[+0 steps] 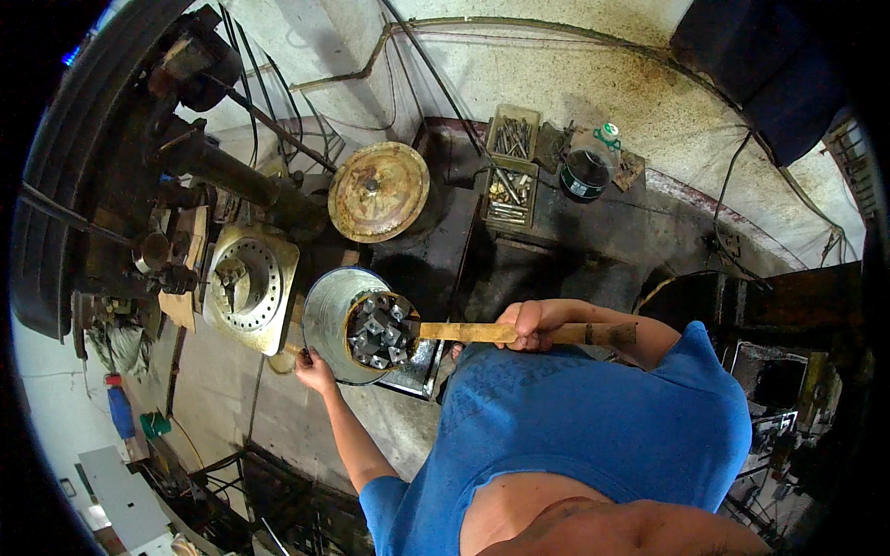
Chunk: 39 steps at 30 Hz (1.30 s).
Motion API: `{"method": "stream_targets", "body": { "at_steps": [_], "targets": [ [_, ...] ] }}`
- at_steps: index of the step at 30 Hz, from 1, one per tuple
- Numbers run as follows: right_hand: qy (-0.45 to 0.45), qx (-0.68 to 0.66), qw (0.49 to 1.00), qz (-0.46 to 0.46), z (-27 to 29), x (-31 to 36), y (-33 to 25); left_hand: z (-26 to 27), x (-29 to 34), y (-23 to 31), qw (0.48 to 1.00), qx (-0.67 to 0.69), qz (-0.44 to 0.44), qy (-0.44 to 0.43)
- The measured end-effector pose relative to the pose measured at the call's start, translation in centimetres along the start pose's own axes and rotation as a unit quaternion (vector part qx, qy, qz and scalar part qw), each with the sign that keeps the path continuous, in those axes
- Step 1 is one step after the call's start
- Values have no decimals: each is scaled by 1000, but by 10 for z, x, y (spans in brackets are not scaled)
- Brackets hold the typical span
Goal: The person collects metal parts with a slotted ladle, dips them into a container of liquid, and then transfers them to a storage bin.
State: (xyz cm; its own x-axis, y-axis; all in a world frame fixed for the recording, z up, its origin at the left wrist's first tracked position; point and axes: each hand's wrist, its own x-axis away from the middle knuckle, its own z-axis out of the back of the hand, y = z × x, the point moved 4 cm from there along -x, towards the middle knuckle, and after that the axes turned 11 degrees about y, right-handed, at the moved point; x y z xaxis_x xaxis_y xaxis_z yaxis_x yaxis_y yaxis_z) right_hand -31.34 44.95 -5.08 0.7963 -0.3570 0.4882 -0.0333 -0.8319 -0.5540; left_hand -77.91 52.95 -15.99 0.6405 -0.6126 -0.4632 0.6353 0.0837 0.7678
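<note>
Nearest the camera, the person's blue shirt (593,408) is filling much of the lower view, hiding whatever lies beneath it. The right hand (528,326) is closing around a wooden handle (464,332), its fingers partly covering the grip. The left hand (317,372) is pinching the edge of a metal bucket (324,315); its fingertips are hard to make out against the dark rim. At the handle's other end, a round container (350,341) is sitting across the bucket's mouth, holding dark metal blocks (378,332). The blocks are overlapping, so the lower ones are hidden, and whether the container is touching the bucket cannot be told. Beyond, a perforated round plate (269,285) is resting beside the bucket, and a stained round lid (378,190) is covering what lies under it. Farther back, two trays (512,165) are holding small metal pieces, too small to identify.
</note>
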Motion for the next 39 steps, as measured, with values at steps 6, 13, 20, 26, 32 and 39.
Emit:
{"method": "stream_targets", "body": {
  "at_steps": [6, 13, 20, 26, 32, 39],
  "targets": [
    [9, 9, 1000, -11, 2, 0, 0, -1, 0, 13, 999, -37, -11, -10],
    [15, 18, 1000, -16, 2, -1, -2, -2, -1, 0, 1000, -6, -3, 1],
    [-2, -4, 1000, -10, 1, -2, -3, -3, 0, 1, 1000, 12, 13, -6],
    [5, 10, 1000, -10, 3, -3, -2, -3, -1, -1, 1000, 14, 18, -14],
    [12, 15, 1000, -10, 2, -3, -2, -2, -1, -4, 1000, -6, 14, 5],
    [29, 23, 999, 4, 0, 1, -7, -8, -2, -9, 1000, -3, 23, -19]
  ]
}}
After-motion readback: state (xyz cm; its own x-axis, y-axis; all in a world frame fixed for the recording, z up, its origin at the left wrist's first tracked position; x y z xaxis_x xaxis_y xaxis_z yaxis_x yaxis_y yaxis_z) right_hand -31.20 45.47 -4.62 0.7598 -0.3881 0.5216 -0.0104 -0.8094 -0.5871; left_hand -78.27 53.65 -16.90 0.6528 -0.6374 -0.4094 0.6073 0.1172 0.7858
